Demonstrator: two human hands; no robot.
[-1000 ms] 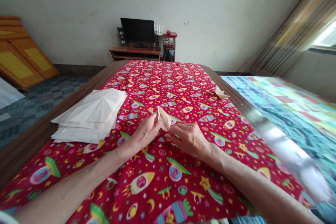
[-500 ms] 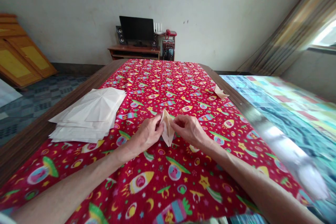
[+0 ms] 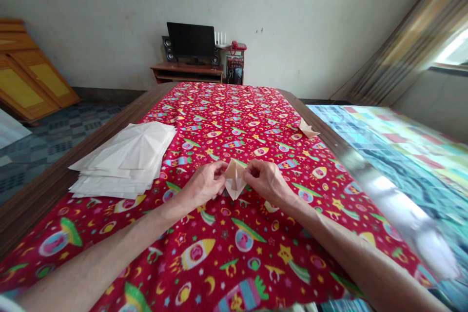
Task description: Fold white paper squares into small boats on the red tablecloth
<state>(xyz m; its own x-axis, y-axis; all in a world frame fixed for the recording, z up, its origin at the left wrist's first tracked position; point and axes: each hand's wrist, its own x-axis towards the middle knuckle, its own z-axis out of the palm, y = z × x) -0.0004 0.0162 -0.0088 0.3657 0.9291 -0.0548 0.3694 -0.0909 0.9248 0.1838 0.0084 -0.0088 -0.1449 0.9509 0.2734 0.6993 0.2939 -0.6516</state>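
Between my two hands, over the red patterned cloth [image 3: 226, 248], is a small cream folded paper [image 3: 235, 179] with a pointed top and bottom and a crease down its middle. My left hand [image 3: 204, 181] pinches its left side. The right edge is gripped by the fingertips of my right hand [image 3: 268, 179]. A stack of creased cream paper sheets [image 3: 124, 161] lies to the left of my left hand. Farther off on the right, near the cloth's edge, rests another folded paper piece [image 3: 308, 129] with upturned points.
The cloth covers a dark wooden table [image 3: 120, 129]. Beyond it, a monitor [image 3: 190, 41] with speakers stands on a small desk [image 3: 186, 72], beside a red telephone [image 3: 237, 46]. A wooden cabinet [image 3: 29, 68] is at left; a bed with a patterned cover [image 3: 395, 141] is at right.
My hands have moved slightly apart, and the folded paper between them has spread wider and looks shorter. The paper stack and the far folded piece have stayed put.
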